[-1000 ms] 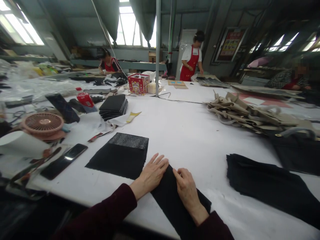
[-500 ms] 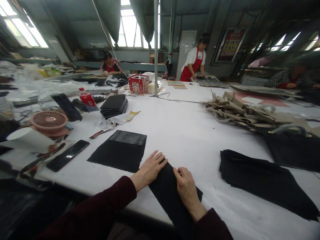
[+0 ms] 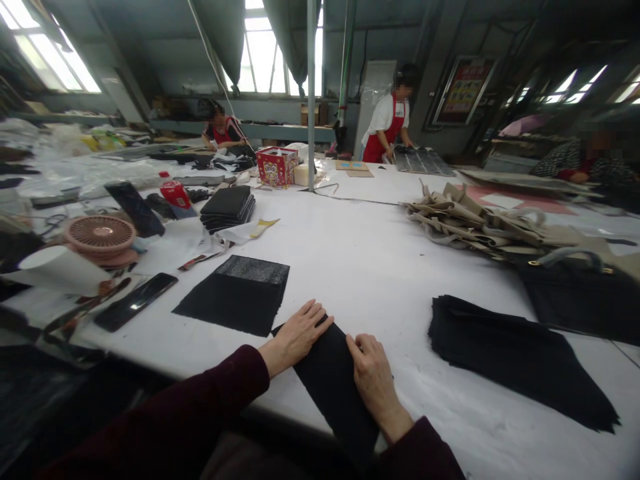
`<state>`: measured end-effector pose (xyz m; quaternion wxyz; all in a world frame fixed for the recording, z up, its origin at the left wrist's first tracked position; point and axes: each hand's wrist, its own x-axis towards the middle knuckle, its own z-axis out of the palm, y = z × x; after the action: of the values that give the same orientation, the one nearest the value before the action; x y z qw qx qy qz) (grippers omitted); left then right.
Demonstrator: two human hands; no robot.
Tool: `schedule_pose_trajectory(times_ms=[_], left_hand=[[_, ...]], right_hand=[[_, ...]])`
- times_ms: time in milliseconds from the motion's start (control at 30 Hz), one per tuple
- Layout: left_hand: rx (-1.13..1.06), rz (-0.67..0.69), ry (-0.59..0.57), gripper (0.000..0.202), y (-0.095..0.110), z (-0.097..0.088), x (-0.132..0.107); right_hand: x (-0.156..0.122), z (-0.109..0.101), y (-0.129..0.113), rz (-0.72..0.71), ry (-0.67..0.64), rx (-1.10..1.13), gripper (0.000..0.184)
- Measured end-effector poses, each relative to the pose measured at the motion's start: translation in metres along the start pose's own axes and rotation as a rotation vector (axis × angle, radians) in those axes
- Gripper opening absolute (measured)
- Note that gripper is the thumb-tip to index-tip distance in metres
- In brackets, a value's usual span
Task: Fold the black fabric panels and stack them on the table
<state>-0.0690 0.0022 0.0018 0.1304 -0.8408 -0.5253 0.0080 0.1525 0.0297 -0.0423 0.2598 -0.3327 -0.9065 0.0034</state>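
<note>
Red patterned box [image 3: 277, 168]: open-topped, near the grey pole [image 3: 311, 100], with something white inside, too small to make out.
Red-labelled bottle [image 3: 175, 193]: capped, beside the dark upright phone [image 3: 134, 208]; impossible to tell how full.
Black cloth [image 3: 340, 380]: lying folded on the white table [image 3: 350, 247], under both hands, hidden at its lower end by the right sleeve [image 3: 420, 453].
Left hand [image 3: 303, 330]: laid flat across the upper end of the cloth, fingers straight, clasping nothing.
Right hand [image 3: 375, 380]: curled at the cloth's right edge; cannot tell whether pinching or just pressing.
Change: dark flap beyond the right hand, plain half a second ago, now almost out of sight; dark corner newly showing beside the left wrist.
</note>
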Motion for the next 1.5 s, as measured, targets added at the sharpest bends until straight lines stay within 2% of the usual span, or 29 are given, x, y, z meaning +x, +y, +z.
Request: schedule_pose_trajectory(times_ms=[133,367,567,767,1000,1200,1500], left_hand=[[-0.036,0.045,0.001,0.048,0.000,-0.002,0.003],[-0.056,0.079,0.020,0.053,0.004,-0.002,0.001],[-0.059,0.117,0.015,0.047,0.012,-0.008,0.006],[-0.064,0.117,-0.004,0.054,0.019,-0.008,0.006],[-0.100,0.151,0.003,0.048,0.028,-0.012,0.010],[-0.127,0.151,-0.022,0.056,0.033,-0.012,0.010],[-0.180,0.188,-0.038,0.050,0.038,-0.020,0.016]], right_hand=[[-0.004,-0.003,0.002,-0.003,-0.002,-0.009,0.036],[-0.011,-0.009,0.006,-0.010,0.001,-0.023,0.034],[-0.016,-0.013,0.008,0.003,-0.016,-0.002,0.034],[-0.020,-0.014,0.010,-0.008,0.004,0.000,0.033],[-0.026,-0.018,0.012,0.000,0.001,-0.005,0.034],[-0.033,-0.022,0.015,-0.014,-0.005,0.010,0.034],[-0.040,-0.031,0.017,-0.015,-0.004,0.026,0.034]])
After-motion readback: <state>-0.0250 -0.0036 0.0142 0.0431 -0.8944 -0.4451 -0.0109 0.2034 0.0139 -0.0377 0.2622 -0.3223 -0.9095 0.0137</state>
